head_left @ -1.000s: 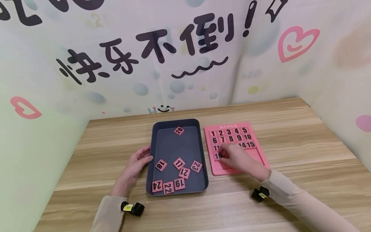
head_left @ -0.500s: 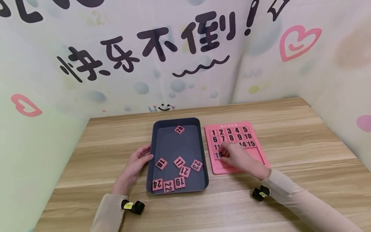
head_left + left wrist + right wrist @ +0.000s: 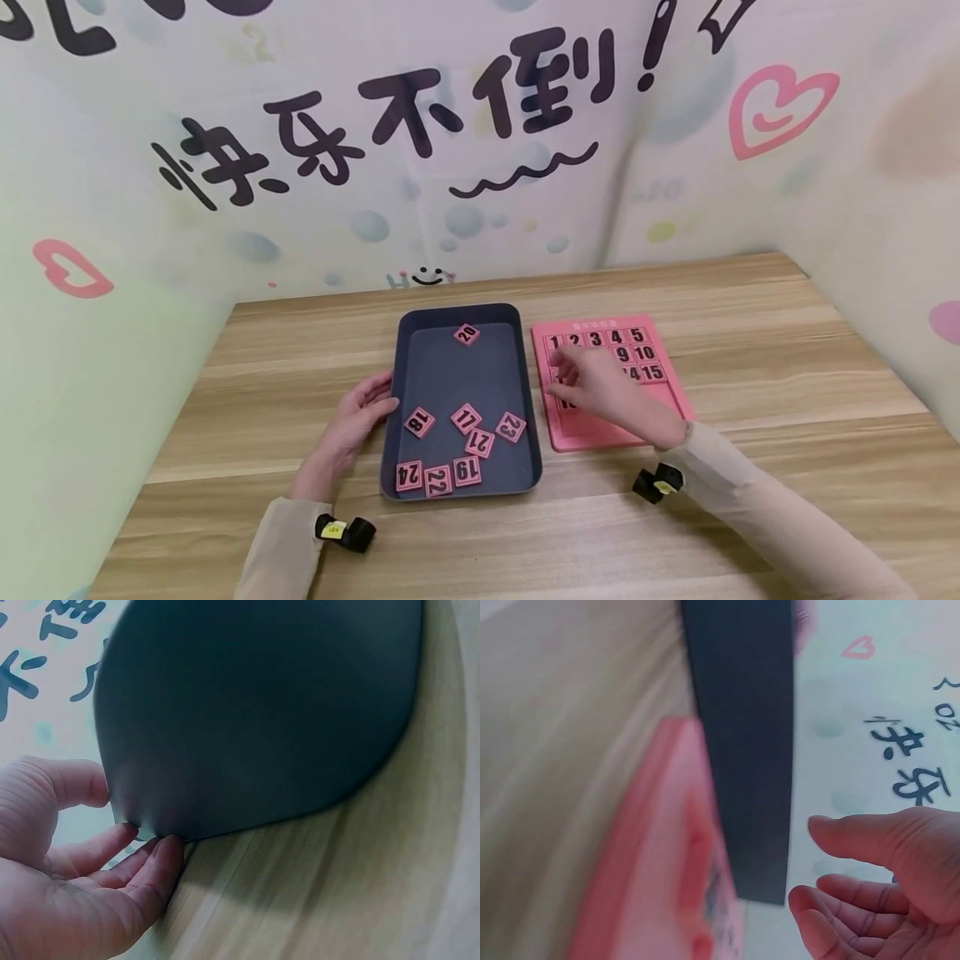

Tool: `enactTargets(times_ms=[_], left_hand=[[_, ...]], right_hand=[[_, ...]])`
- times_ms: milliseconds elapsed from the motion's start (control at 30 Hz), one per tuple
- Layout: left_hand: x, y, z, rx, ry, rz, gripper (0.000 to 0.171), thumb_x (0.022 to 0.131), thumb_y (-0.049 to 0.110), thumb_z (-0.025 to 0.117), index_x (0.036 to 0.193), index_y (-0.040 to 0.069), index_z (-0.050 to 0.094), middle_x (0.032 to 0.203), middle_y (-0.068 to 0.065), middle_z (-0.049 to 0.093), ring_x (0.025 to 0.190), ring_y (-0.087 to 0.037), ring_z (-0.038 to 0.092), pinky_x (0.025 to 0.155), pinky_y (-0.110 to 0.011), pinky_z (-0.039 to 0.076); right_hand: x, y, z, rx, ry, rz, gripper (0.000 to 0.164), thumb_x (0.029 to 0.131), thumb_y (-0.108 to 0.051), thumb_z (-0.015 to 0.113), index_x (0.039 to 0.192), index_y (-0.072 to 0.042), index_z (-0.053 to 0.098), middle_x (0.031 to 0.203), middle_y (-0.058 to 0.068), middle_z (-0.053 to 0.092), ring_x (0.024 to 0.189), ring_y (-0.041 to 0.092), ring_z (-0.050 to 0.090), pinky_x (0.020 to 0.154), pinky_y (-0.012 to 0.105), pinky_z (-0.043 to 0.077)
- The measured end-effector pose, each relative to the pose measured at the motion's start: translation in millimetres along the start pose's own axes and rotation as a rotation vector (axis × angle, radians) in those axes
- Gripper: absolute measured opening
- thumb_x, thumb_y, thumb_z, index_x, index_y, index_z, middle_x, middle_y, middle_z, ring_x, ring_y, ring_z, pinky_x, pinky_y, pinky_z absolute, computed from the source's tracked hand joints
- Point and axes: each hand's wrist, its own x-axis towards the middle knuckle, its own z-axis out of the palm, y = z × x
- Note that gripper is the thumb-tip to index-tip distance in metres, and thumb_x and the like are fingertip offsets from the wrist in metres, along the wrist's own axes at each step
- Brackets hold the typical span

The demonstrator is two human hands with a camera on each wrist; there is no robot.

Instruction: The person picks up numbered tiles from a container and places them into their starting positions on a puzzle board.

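Observation:
My left hand (image 3: 354, 427) holds the left side of a dark grey tray (image 3: 459, 375), thumb at the rim and fingertips against the outer wall in the left wrist view. Several pink number tiles lie scattered in the tray, among them tile 17 (image 3: 467, 418), tile 18 (image 3: 419, 422) and tile 20 (image 3: 467, 334). Over the left part of a pink number puzzle board (image 3: 585, 438) hovers my right hand (image 3: 600, 385), thumb and fingers apart with nothing between them. It hides several tiles; tile 15 (image 3: 652, 372) and others in the upper rows show.
Tray and board stand side by side on a wood-grain table (image 3: 465, 550). Behind them hangs a white printed backdrop (image 3: 480, 233) with black characters. Black wrist cameras are strapped over both sleeves.
My right hand has parted its thumb and fingers and shifted left and up from tile 16, toward the tray. The left hand keeps its place on the tray.

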Motion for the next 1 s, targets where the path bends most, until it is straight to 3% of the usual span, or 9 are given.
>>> enactTargets(times_ms=[233, 433, 600, 733, 1000], left_hand=[[0.9, 0.5, -1.2, -0.003, -0.002, -0.003, 0.052, 0.092, -0.003, 0.049, 0.141, -0.007, 0.032, 0.141, -0.027, 0.037, 0.127, -0.032, 0.038, 0.084, -0.012, 0.042], [0.1, 0.5, -1.6, -0.005, -0.007, -0.002, 0.053, 0.092, -0.003, 0.048, 0.141, -0.007, 0.031, 0.141, -0.027, 0.036, 0.127, -0.032, 0.037, 0.084, -0.012, 0.041], [-0.9, 1.4, -1.4, -0.001, -0.008, -0.012, 0.053, 0.092, -0.003, 0.048, 0.142, -0.007, 0.03, 0.142, -0.027, 0.035, 0.128, -0.033, 0.036, 0.083, -0.011, 0.041], [-0.7, 1.6, -1.5, 0.0, -0.006, -0.012, 0.053, 0.092, -0.003, 0.048, 0.141, -0.007, 0.031, 0.142, -0.027, 0.036, 0.128, -0.033, 0.036, 0.083, -0.011, 0.041], [-1.5, 2.1, -0.7, 0.005, -0.005, -0.008, 0.053, 0.092, -0.003, 0.049, 0.141, -0.007, 0.031, 0.141, -0.027, 0.036, 0.128, -0.033, 0.037, 0.083, -0.011, 0.041]], right_hand=[[19, -30, 11, 0.106, -0.054, -0.059, 0.025, 0.078, -0.007, 0.075, 0.096, 0.002, 0.061, 0.086, 0.013, 0.065, 0.075, 0.017, 0.061, 0.067, 0.03, 0.053], [31, -42, 32, 0.139, -0.124, -0.103, 0.027, 0.079, -0.011, 0.075, 0.098, 0.002, 0.062, 0.09, 0.014, 0.066, 0.077, 0.016, 0.062, 0.068, 0.025, 0.052], [38, -49, 50, 0.12, -0.175, -0.091, 0.028, 0.079, -0.014, 0.076, 0.099, 0.002, 0.064, 0.089, 0.011, 0.066, 0.077, 0.015, 0.062, 0.067, 0.021, 0.051], [42, -54, 60, 0.088, -0.254, -0.072, 0.031, 0.08, -0.01, 0.074, 0.106, 0.001, 0.064, 0.096, 0.01, 0.064, 0.085, 0.018, 0.061, 0.073, 0.027, 0.051], [46, -52, 66, 0.038, -0.335, -0.124, 0.026, 0.083, -0.003, 0.068, 0.108, -0.001, 0.065, 0.101, 0.01, 0.062, 0.092, 0.022, 0.057, 0.078, 0.032, 0.049]])
